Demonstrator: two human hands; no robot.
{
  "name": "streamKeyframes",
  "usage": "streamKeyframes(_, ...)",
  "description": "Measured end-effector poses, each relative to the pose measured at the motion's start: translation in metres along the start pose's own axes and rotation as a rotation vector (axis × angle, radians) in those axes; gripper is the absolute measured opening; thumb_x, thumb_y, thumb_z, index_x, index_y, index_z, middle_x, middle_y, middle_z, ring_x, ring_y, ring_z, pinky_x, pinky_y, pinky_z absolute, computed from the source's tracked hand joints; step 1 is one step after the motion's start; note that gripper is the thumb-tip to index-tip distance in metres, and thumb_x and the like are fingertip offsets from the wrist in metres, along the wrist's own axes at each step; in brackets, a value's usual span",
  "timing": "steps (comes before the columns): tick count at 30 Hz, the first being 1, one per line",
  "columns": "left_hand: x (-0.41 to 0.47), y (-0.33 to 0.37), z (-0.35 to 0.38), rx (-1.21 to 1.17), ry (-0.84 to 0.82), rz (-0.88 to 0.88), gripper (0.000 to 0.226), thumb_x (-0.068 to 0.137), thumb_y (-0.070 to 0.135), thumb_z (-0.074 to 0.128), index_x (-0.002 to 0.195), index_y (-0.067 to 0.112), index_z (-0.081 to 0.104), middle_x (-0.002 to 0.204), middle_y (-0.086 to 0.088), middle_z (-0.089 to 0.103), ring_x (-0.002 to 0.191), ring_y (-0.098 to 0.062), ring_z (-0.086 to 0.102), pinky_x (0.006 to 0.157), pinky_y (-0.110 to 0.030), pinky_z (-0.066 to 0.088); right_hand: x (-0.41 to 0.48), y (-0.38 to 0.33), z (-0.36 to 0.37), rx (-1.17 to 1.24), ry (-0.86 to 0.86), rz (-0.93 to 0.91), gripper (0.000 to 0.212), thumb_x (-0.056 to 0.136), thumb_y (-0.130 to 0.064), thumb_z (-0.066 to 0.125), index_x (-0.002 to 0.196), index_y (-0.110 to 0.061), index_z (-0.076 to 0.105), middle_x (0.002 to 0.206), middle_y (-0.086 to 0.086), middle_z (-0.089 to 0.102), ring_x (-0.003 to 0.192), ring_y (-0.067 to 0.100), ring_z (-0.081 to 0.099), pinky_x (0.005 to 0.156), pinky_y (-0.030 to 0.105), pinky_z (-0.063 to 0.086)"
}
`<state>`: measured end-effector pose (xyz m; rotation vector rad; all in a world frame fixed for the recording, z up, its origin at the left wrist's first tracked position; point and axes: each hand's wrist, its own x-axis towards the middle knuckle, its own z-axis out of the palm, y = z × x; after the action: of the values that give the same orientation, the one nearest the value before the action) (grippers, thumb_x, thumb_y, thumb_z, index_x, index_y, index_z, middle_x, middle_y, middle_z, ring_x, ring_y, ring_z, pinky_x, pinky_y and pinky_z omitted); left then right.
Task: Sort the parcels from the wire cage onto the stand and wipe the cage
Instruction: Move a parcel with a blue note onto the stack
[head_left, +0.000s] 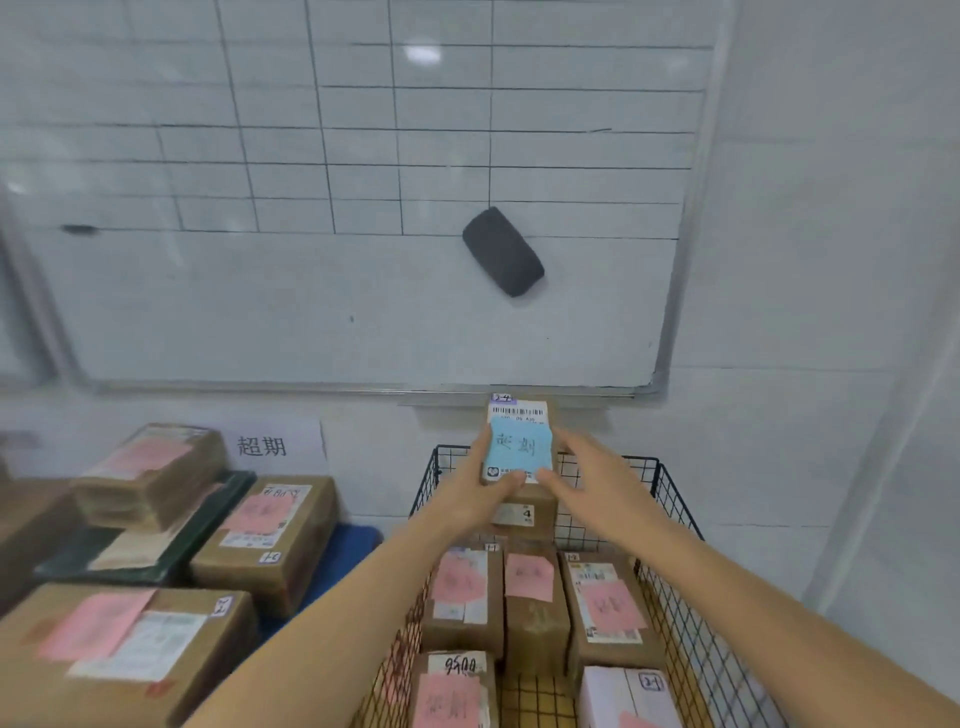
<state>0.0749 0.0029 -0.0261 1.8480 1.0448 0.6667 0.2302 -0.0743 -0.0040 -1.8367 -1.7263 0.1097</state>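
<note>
- Head cam: left hand (485, 486) and right hand (589, 475) pinch a small brown cardboard parcel with blue note (517, 447), held above the black wire cage (675, 587).
- Gridded whiteboard (311, 301) on the white wall (831, 260) behind.

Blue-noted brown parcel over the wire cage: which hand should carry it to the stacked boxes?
The left hand, probably: both hold the blue-noted brown cardboard parcel, but the stacked brown boxes lie on its side; the right hand would reach across.
</note>
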Motion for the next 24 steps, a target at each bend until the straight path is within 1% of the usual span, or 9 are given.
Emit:
streamKeyframes(1, -0.003, 0.004, -0.008, 0.001, 0.020, 0.007, 0.076, 0.094, 0.039, 0.055, 0.151, 0.036, 0.004, 0.128, 0.010, 0.050, 0.106, -0.012, 0.055, 0.074, -0.022, 0.051, 0.001, -0.009, -0.003, -0.009, 0.003, -0.016, 0.062, 0.094, -0.042, 0.054, 0.149, -0.025, 0.031, 0.147, -0.005, 0.044, 0.133, 0.013, 0.040, 0.106, 0.036, 0.042)
streamKeyframes(3, -0.009, 0.009, -0.027, 0.003, 0.052, 0.015, 0.078, 0.092, 0.042, 0.057, 0.151, 0.039, 0.006, 0.133, 0.007, 0.052, 0.110, -0.018, 0.058, 0.085, -0.038, 0.054, 0.003, -0.028, -0.004, -0.005, 0.026, -0.044, 0.062, 0.095, -0.040, 0.053, 0.150, -0.025, 0.030, 0.148, -0.006, 0.043, 0.133, 0.014, 0.040, 0.104, 0.034, 0.041)
streamKeyframes(6, -0.016, 0.010, -0.061, -0.021, 0.063, 0.000, 0.081, 0.090, 0.043, 0.059, 0.150, 0.040, 0.006, 0.134, 0.001, 0.054, 0.114, -0.023, 0.057, 0.093, -0.046, 0.051, 0.007, -0.060, -0.003, 0.019, 0.056, -0.084, 0.059, 0.096, -0.039, 0.053, 0.149, -0.027, 0.029, 0.148, -0.007, 0.041, 0.134, 0.014, 0.039, 0.104, 0.033, 0.039)
streamKeyframes(9, -0.021, 0.007, -0.103, -0.053, 0.085, 0.017, 0.082, 0.088, 0.040, 0.063, 0.149, 0.043, 0.009, 0.133, 0.003, 0.053, 0.111, -0.023, 0.060, 0.087, -0.047, 0.055, 0.017, -0.088, 0.003, 0.022, 0.083, -0.108, 0.061, 0.095, -0.044, 0.053, 0.148, -0.021, 0.033, 0.149, -0.003, 0.041, 0.134, 0.014, 0.040, 0.108, 0.034, 0.037)
streamKeyframes(13, -0.032, -0.016, -0.169, -0.053, 0.108, 0.000, 0.086, 0.084, 0.045, 0.065, 0.148, 0.046, 0.007, 0.133, 0.003, 0.052, 0.106, -0.025, 0.063, 0.082, -0.047, 0.057, 0.025, -0.129, 0.023, 0.016, 0.088, -0.098, 0.064, 0.095, -0.046, 0.051, 0.149, -0.018, 0.030, 0.152, 0.000, 0.037, 0.138, 0.014, 0.035, 0.113, 0.034, 0.032)
streamKeyframes(16, -0.040, -0.048, -0.213, -0.017, 0.106, -0.039, 0.089, 0.084, 0.047, 0.064, 0.149, 0.044, 0.004, 0.135, 0.002, 0.051, 0.108, -0.024, 0.061, 0.088, -0.048, 0.053, 0.029, -0.165, 0.047, -0.009, 0.050, -0.116, 0.063, 0.096, -0.044, 0.050, 0.150, -0.018, 0.029, 0.152, 0.000, 0.036, 0.138, 0.013, 0.035, 0.113, 0.032, 0.030)
streamKeyframes(20, -0.047, -0.089, -0.251, 0.072, 0.108, -0.064, 0.084, 0.091, 0.042, 0.059, 0.151, 0.036, 0.001, 0.138, 0.001, 0.049, 0.113, -0.024, 0.058, 0.094, -0.046, 0.050, 0.040, -0.211, 0.085, -0.058, 0.021, -0.132, 0.061, 0.097, -0.040, 0.049, 0.150, -0.017, 0.028, 0.152, 0.002, 0.036, 0.138, 0.016, 0.035, 0.112, 0.031, 0.030)
streamKeyframes(22, -0.048, -0.106, -0.263, 0.088, 0.088, -0.067, 0.082, 0.093, 0.037, 0.057, 0.152, 0.033, 0.001, 0.140, 0.001, 0.048, 0.116, -0.022, 0.056, 0.097, -0.044, 0.048, 0.046, -0.229, 0.105, -0.101, -0.015, -0.134, 0.060, 0.098, -0.038, 0.049, 0.150, -0.015, 0.028, 0.152, 0.003, 0.037, 0.138, 0.018, 0.034, 0.111, 0.028, 0.027)
streamKeyframes(24, -0.049, -0.121, -0.272, 0.089, 0.071, -0.076, 0.079, 0.095, 0.033, 0.055, 0.153, 0.028, 0.002, 0.143, 0.000, 0.045, 0.118, -0.020, 0.053, 0.099, -0.036, 0.046, 0.051, -0.243, 0.125, -0.112, -0.059, -0.127, 0.059, 0.098, -0.036, 0.049, 0.150, -0.015, 0.027, 0.151, 0.003, 0.037, 0.138, 0.017, 0.034, 0.110, 0.028, 0.027)
